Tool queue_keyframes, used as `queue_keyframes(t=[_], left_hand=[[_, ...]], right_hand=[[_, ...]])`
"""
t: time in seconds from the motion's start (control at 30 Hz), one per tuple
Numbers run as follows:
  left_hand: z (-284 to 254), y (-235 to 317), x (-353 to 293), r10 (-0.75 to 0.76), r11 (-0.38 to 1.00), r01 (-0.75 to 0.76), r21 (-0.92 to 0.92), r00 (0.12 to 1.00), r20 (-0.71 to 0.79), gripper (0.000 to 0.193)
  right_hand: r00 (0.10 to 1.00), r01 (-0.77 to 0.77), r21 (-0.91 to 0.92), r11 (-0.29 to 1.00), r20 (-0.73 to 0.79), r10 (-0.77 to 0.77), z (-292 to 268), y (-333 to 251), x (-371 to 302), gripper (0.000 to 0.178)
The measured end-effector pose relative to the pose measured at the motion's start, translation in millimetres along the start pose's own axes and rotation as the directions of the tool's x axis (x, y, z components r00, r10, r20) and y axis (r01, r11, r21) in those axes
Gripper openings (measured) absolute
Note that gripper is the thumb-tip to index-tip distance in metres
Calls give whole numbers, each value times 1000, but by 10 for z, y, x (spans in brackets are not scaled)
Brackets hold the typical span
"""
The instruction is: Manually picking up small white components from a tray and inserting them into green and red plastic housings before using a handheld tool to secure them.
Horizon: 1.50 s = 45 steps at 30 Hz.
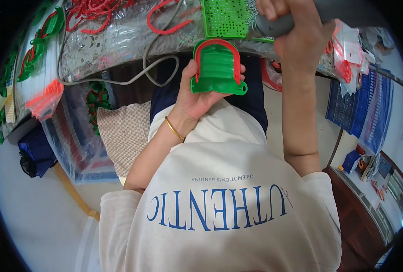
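Observation:
My left hand [188,102] holds a green plastic shell [216,68] in front of my lap, thumb on one side and fingertips on the other. A red U-shaped strip [198,56] lies around the shell's inner edge, its curve toward the table. My right hand [303,38] is closed around a thick dark grey cylindrical tool [278,27] above the table edge; the tool's kind cannot be made out. Just left of this hand lies a bright green perforated tray [222,20] with a heap of small silvery metal pieces [252,12].
Loose red U-shaped strips [167,29] lie on the plastic-covered table [124,47]. A grey cord [120,83] loops over its front edge. Green and red assembled pieces [38,43] lie at the far left. Plastic bags with red pieces [346,59] sit at the right.

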<state>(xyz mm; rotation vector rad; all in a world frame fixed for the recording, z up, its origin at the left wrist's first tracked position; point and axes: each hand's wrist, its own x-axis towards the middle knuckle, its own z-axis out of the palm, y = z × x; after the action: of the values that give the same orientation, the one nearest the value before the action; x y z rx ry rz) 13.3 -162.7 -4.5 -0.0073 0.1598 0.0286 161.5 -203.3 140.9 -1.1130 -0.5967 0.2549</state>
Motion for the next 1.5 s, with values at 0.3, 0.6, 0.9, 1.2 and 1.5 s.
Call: queue_keyframes(t=[0.3, 0.6, 0.9, 1.2, 1.5], left_hand=[[60, -24, -68, 23, 1000, -22, 22, 997, -74, 84], [-11, -47, -70, 26, 1000, -26, 10, 999, -20, 81], [33, -55, -95, 71, 997, -70, 9, 997, -37, 79], [23, -27, -117, 3, 985, 16, -173, 994, 111, 81], [-66, -42, -114, -48, 978, 66, -199, 994, 93, 88]], right_hand=[[975, -224, -20, 974, 10, 224, -3, -219, -473, 15], [971, -227, -59, 972, 59, 230, -61, -204, -534, 12], [954, -298, -7, 955, 41, 298, -67, -174, -627, 12], [894, -120, 187, 975, 448, 24, -261, -123, -384, 10], [999, -47, 7, 999, -23, 48, -35, 45, -71, 16]])
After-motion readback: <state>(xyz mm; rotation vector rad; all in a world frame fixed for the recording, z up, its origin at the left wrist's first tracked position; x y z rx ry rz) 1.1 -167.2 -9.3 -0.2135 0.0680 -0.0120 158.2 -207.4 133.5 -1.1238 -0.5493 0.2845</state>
